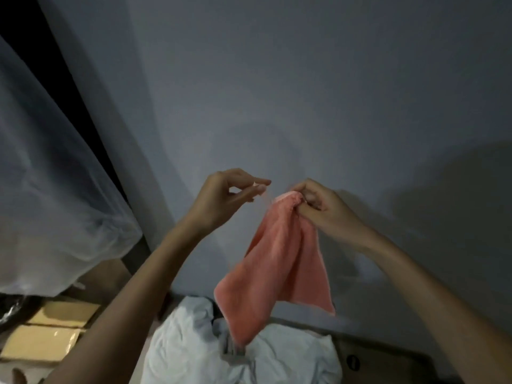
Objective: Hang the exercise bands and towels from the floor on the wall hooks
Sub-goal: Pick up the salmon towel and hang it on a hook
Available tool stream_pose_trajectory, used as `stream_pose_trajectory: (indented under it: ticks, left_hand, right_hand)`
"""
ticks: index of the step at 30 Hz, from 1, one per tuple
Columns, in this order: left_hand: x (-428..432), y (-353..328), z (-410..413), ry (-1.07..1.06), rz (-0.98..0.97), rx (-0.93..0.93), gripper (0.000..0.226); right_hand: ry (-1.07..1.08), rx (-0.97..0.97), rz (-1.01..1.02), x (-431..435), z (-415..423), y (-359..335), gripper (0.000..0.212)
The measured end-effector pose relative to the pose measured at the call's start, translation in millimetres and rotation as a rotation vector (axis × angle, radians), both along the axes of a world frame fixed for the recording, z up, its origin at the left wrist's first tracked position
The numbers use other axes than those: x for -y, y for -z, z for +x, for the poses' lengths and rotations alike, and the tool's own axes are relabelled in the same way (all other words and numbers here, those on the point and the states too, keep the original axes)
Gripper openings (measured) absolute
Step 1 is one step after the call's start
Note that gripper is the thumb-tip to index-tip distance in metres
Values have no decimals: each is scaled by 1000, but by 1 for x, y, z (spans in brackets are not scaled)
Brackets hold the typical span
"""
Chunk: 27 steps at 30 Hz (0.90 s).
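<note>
Grey wall [304, 79] fills most of the head view, from 10 o'clock round to 3, and no hook shows on it anywhere. A sheer curtain [55, 176] hangs at 9 o'clock against a dark frame. Tan boxes [47, 336] lie at 7 o'clock, and a crumpled white cloth [194, 342] lies at 6.

The towel [279, 261], salmon pink, hangs just below centre, off the floor and clear of the wall. The right hand [324, 206], at about 3 o'clock of the towel's top, has fingers and thumb curled round the bunched upper edge and carries its whole weight. The left hand [221, 198], at 9 o'clock of that edge and apart from the cloth itself, has thumb and forefinger pressed together on what looks like a thin loop [264, 196] running off the towel's top; blur keeps me from being sure of it.

The towel looks light, soft and limp. It folds under its own weight and its lower corners drape toward 6 o'clock, one of them in front of the white cloth. It should not slip in a pinch and nothing about it is fragile, but it will not hold a shape, so pushing it onto a hook will not work. The best hold is at the top: the loop, if that is what it is, spread open between both hands, or else the gathered edge laid over the hook.
</note>
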State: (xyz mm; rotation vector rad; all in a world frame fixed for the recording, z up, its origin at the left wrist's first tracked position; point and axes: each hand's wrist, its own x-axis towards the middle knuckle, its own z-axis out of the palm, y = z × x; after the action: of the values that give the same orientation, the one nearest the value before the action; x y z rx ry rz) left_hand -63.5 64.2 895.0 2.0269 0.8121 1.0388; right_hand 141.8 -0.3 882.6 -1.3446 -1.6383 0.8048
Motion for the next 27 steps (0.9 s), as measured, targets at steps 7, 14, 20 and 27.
stream_pose_trajectory:
  ticks: [7, 14, 20, 27]
  left_hand:
    - [25, -102, 45, 36, 55, 102, 6]
    - [44, -174, 71, 136, 188, 103, 17]
    - [38, -243, 80, 236, 98, 249, 7]
    - [30, -313, 111, 334, 119, 178, 6]
  right_hand:
    - [56, 13, 53, 40, 8, -89, 15]
    - [353, 72, 418, 52, 3, -120, 3]
    - [373, -164, 545, 59, 12, -183, 18]
    - [529, -182, 694, 54, 46, -259, 9]
